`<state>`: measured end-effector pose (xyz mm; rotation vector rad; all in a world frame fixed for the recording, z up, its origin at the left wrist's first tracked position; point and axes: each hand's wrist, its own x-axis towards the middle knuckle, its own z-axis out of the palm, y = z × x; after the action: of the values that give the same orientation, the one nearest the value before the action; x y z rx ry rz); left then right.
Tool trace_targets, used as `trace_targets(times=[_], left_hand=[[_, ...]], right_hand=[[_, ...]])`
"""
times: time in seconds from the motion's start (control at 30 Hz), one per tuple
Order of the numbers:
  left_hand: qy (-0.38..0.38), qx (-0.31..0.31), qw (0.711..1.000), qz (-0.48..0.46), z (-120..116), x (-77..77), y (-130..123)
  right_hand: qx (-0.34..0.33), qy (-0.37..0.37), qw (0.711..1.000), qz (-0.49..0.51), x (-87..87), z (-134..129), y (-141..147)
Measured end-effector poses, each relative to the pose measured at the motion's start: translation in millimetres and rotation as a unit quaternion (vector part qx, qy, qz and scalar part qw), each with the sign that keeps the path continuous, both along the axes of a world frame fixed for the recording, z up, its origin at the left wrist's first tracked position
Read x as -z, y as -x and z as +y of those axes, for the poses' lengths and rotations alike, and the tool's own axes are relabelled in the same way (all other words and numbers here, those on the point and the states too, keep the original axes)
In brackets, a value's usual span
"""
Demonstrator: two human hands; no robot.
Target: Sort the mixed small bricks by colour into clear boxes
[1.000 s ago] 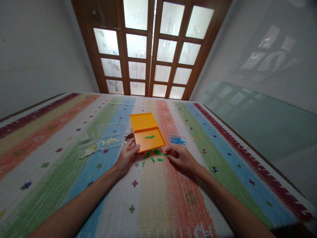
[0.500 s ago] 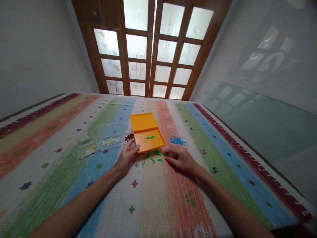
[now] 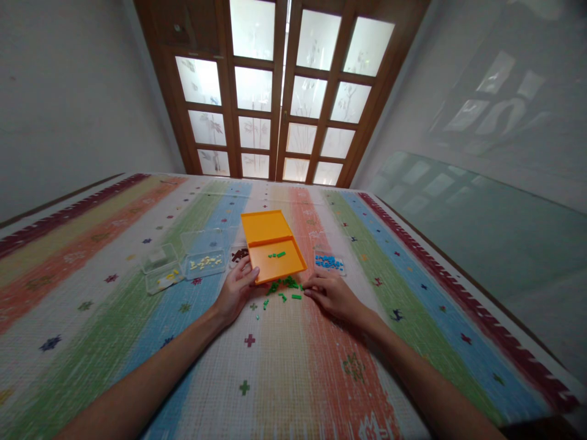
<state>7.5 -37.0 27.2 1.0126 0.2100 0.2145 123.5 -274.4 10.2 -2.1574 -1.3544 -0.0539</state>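
Observation:
An open orange box (image 3: 279, 269) is tilted above the cloth, its lid leaning back, with several green pieces (image 3: 277, 254) inside. My left hand (image 3: 236, 290) grips the box at its near left corner. More green pieces (image 3: 288, 282) lie loose on the cloth below the box's front edge. At the right end of this pile is my right hand (image 3: 332, 295), thumb and fingertips pinched together by a small green piece (image 3: 301, 286). Whether it is held is too small to make out.
Clear boxes with yellow pieces (image 3: 167, 279), cream pieces (image 3: 205, 263) and brown pieces (image 3: 239, 253) stand left of the orange box. Another, with blue pieces (image 3: 329, 263), is beyond my right hand. A striped cloth (image 3: 284, 379) covers the table.
The fingertips of my right hand have closed together and shifted slightly left at the edge of the green pieces. My left hand and the orange box have barely moved.

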Motion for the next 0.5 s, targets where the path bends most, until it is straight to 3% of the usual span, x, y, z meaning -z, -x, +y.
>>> trace_targets(times=[0.27,0.5], left_hand=[[-0.004,0.003,1.0,-0.001,0.2,1.5,-0.4],[0.002,-0.001,1.0,0.002,0.3,1.6,-1.5]], right_hand=[[0.018,0.035,0.999,-0.007,-1.0,2.5,2.4],[0.004,0.023,1.0,-0.007,1.4,3.0,2.9]])
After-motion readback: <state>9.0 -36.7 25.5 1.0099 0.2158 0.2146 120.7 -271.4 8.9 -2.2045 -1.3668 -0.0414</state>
